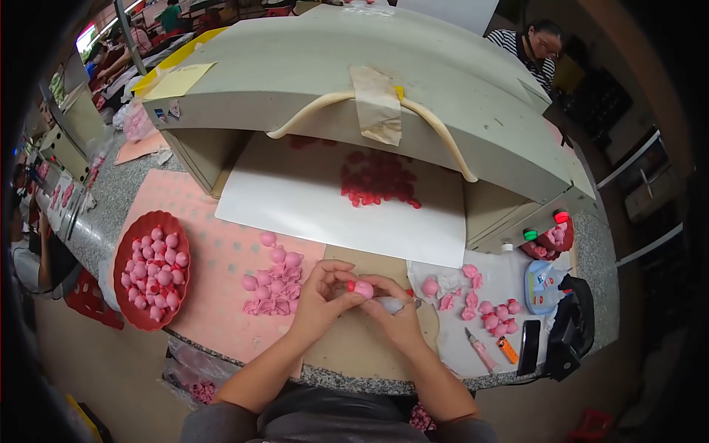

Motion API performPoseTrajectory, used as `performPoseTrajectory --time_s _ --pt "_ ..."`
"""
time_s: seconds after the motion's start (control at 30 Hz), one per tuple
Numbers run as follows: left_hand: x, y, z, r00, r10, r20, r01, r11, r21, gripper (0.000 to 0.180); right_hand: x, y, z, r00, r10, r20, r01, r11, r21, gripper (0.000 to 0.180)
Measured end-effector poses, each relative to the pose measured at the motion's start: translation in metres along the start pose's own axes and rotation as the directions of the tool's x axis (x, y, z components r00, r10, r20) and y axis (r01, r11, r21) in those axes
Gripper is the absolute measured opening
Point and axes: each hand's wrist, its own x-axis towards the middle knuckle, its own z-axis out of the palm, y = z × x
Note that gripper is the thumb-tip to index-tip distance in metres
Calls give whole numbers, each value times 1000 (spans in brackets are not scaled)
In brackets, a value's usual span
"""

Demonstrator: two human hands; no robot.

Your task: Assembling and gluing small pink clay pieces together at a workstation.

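- One pink piece with a red end is sitting between the two hands, above the desk, in front of one grey hood.
- The left hand is curling nearly closed, its thumb and fingers pinching that piece.
- The right hand is curving narrowly around one pale, bottle-shaped object; its fingertips are hovering close to the piece, and I cannot tell whether they are touching it.
- One large scalloped red bowl is holding a heap of pink balls, too overlapped to count.
- One pink pile, likewise uncountable, is lying on one pink mat, left of the hands.
- One cluster of red pieces, blurred together, is showing under the hood.
- One orange lighter, one black phone and one slim pink tube are lying to the right, near one blue container.
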Motion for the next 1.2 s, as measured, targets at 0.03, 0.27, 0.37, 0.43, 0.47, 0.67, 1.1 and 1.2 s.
performPoseTrajectory --time_s 0.03,0.27,0.37,0.43,0.47,0.67,1.1,1.2 --pt "-3 -4 0 996 88 -28 -86 994 66 38 -2 0 2 993 120 -22 -109 956 271 34" --pt "-10 4 6 996 88 19 -89 990 113 32 -6 4 -2 976 218 -8 -194 884 425 37" --pt "-10 5 4 983 159 87 -178 937 300 28 -7 1 -4 984 177 28 -174 907 385 37" --pt "-11 7 8 982 162 96 -175 974 143 29 -9 3 -1 990 137 -21 -121 928 352 37" --pt "-11 7 9 983 160 96 -172 975 140 29 -9 5 0 994 91 -68 -65 947 315 37" --pt "-13 3 9 990 130 58 -135 986 98 29 -12 11 6 990 115 -82 -64 880 470 34" --pt "-16 3 13 998 68 16 -68 997 41 27 -16 15 6 990 121 -74 -67 859 507 32" --pt "-16 2 13 998 62 18 -62 997 34 26 -15 15 6 990 113 -90 -51 858 511 32"
